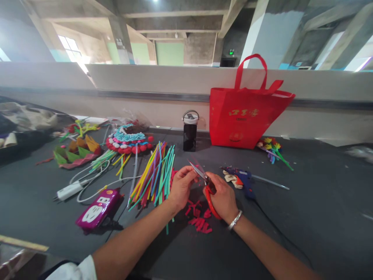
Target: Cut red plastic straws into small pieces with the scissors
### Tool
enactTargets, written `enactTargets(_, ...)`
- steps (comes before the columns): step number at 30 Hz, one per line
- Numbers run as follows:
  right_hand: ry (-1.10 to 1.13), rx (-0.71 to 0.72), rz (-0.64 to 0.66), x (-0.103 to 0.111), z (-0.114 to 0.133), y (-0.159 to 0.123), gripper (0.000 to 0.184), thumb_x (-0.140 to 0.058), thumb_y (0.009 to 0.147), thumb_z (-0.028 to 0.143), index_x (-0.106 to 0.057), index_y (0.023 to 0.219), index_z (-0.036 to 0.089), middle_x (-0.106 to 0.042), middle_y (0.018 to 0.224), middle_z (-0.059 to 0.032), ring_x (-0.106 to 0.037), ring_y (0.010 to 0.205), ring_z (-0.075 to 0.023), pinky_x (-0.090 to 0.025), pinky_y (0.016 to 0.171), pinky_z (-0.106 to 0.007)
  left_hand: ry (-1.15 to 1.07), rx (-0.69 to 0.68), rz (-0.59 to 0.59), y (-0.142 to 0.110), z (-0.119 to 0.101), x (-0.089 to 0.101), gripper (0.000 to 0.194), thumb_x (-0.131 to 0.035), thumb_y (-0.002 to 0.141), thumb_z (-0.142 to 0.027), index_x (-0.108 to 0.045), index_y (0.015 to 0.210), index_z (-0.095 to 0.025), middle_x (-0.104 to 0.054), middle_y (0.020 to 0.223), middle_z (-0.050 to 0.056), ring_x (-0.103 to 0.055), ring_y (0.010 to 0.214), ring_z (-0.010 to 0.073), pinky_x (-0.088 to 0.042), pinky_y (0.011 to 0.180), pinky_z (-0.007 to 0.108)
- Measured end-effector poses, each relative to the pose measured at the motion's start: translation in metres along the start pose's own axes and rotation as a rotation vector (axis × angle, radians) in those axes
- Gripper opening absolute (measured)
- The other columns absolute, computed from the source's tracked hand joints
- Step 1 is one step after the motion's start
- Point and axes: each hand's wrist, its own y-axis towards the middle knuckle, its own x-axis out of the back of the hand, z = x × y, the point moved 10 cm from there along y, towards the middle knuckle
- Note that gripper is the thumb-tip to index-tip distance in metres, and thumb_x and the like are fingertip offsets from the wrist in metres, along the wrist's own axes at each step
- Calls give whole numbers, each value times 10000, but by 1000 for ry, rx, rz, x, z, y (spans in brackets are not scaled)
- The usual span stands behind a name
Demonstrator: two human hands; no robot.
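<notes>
My right hand (223,198) grips red-handled scissors (204,179), their blades open and pointing up-left. My left hand (182,186) is pinched close to the blades, holding something small and red that I cannot make out clearly. Short red cut pieces (199,219) lie on the dark table just below both hands. A fan of coloured pipe-cleaner sticks (154,173) lies directly left of my left hand.
A red tote bag (244,116) and a black bottle (190,132) stand at the back. A blue glue gun (243,179) lies right of my hands. A purple power strip (97,208), white cables, a beaded craft piece (128,140) and paper flowers (272,149) lie around.
</notes>
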Motion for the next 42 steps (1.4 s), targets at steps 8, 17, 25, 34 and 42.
enactTargets(8,89,24,-5,0,2,0,446,-537,743,109,-587,1177,201,-695,1027,-56,-660,912,-204,-510,818,-314,-15,8,-4,1,2,2,98,-737,711,-214,-656,728,-160,-591,675,-23,-499,598,72,-393,629,209)
enactTargets(17,158,20,-22,1,4,-2,353,-521,777,138,-610,1107,224,-709,878,-21,-668,735,-169,-507,687,-253,-8,14,17,1,2,1,115,-727,723,-232,-663,765,-147,-593,672,-8,-500,607,80,-398,632,217)
enactTargets(25,363,-121,-122,17,-20,3,299,-568,841,279,-572,1133,215,-668,923,-27,-639,760,-155,-511,725,-278,-37,166,119,0,18,-8,81,-673,731,-211,-636,743,-140,-573,667,0,-508,601,92,-399,618,233)
enactTargets(34,582,-28,-101,21,-4,2,409,-613,821,225,-509,1217,231,-665,997,-42,-654,870,-163,-533,819,-324,60,365,275,-11,35,-21,56,-618,717,-192,-605,719,-138,-515,623,-7,-480,581,98,-394,595,237)
enactTargets(42,555,16,-80,17,-1,0,359,-594,832,228,-531,1185,218,-660,991,-50,-656,844,-161,-544,784,-313,128,449,309,-16,46,-21,45,-591,673,-177,-576,655,-138,-456,573,-23,-427,525,83,-347,545,226)
